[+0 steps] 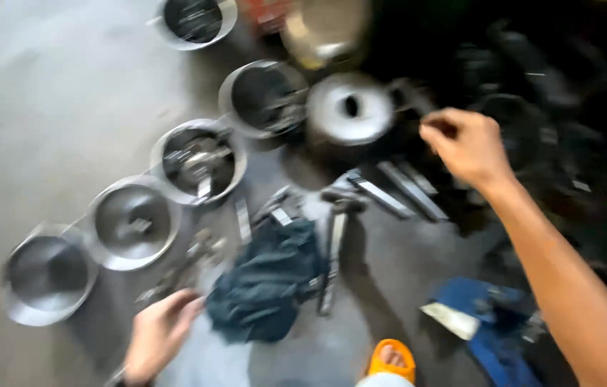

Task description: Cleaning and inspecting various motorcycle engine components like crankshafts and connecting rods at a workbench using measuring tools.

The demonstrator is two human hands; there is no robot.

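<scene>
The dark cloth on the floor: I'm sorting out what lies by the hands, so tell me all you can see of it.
The dark cloth is a crumpled, blue-green rag, bunched in folds on the grey concrete floor. It lies just right of the left hand, whose fingertips come close to its edge; contact is too blurred to tell. Metal tools lie along its upper and right sides.

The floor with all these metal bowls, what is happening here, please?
A person crouches over a concrete floor. A curved row of metal bowls holds small parts. The left hand rests low beside a dark blue rag and some hand tools. The right hand is raised with fingers pinched, near a round metal part; blur hides what it holds.
</scene>
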